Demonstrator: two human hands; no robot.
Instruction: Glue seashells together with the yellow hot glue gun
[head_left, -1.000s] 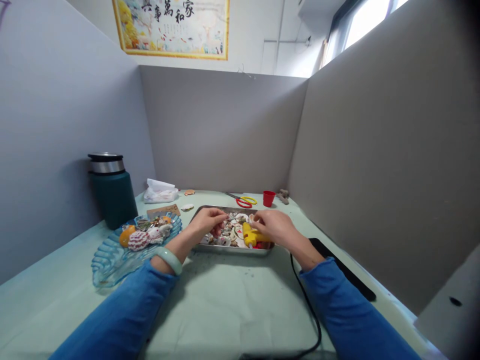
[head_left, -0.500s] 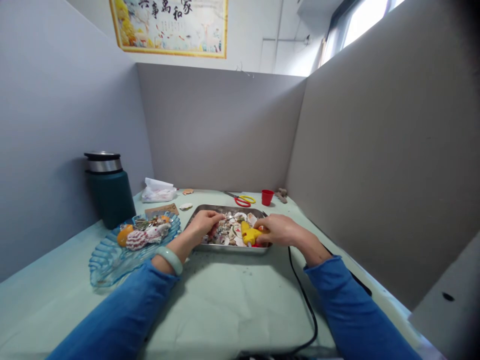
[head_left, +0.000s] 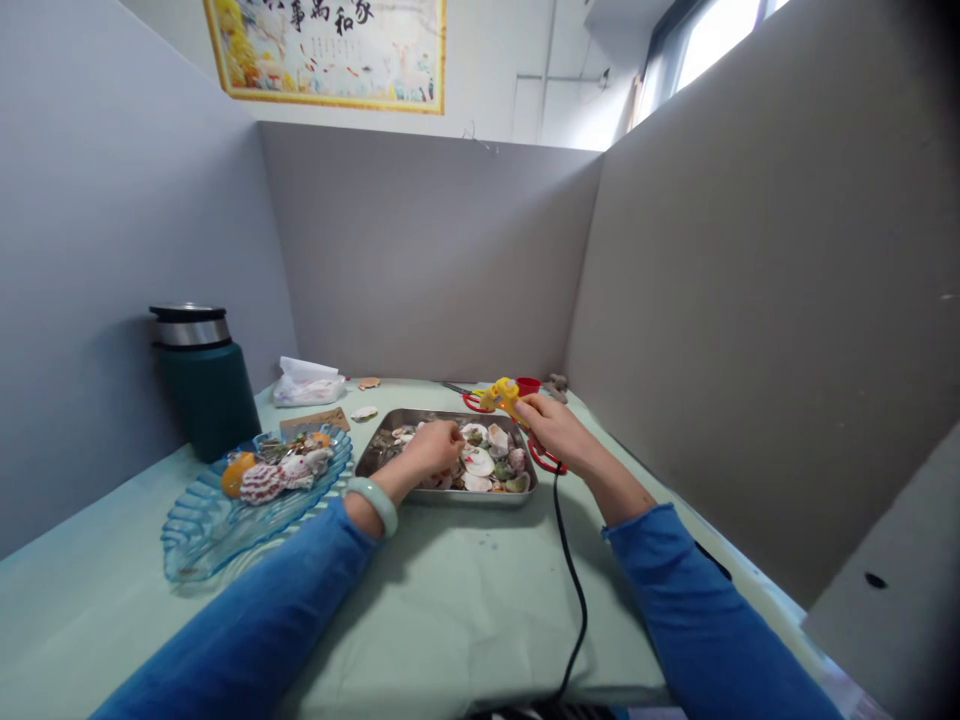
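A metal tray (head_left: pixel 375 450) full of several seashells (head_left: pixel 480 462) sits at the middle of the table. My left hand (head_left: pixel 433 447) rests curled over the shells in the tray, fingers pinched on something too small to make out. My right hand (head_left: pixel 551 427) is closed on a yellow glue gun (head_left: pixel 504 393) with a red base, lifted above the tray's far right corner. Its black cord (head_left: pixel 570 580) runs back toward the table's near edge.
A blue glass dish (head_left: pixel 217 520) holding shells and an orange piece lies at the left. Behind it stands a dark green thermos (head_left: pixel 204 385). A plastic bag (head_left: pixel 307 385), red scissors (head_left: pixel 474 400) and a red cup (head_left: pixel 529 384) lie at the back. Grey partitions wall in three sides.
My right hand has lifted the glue gun out of the tray and raised it toward the back right. My left hand slid a little to the right over the shells.
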